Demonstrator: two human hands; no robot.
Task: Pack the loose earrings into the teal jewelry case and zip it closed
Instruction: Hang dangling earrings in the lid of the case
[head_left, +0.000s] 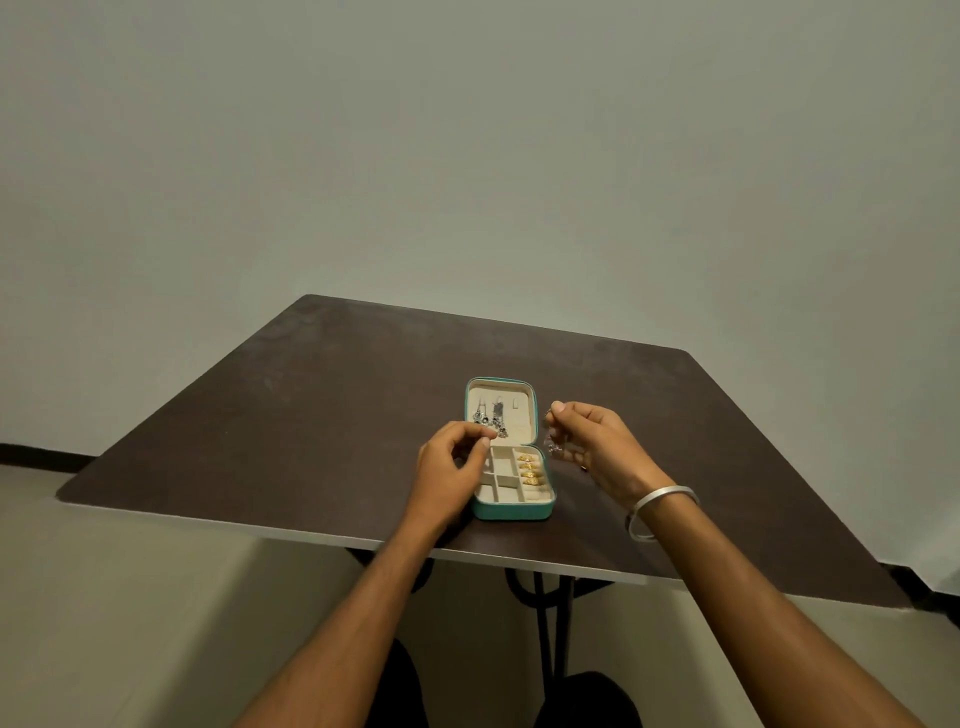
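The teal jewelry case (511, 512) lies open on the dark table, its cream lid (522, 415) flat at the far side. Two silver dangling earrings (491, 415) hang on the lid's hooks. Gold rings (530, 470) fill the roll slots in the base's right column. My right hand (597, 444) hovers just right of the case and pinches a silver dangling earring (550, 441) between thumb and fingers. My left hand (452, 465) hovers over the case's left side with fingers curled; its fingertips are close to the hanging earrings, and whether they pinch anything is unclear.
The dark brown table (311, 415) has its near edge just in front of the case. A silver bangle (657, 512) sits on my right wrist. Black table legs (545, 613) show below the edge, and a plain wall rises behind.
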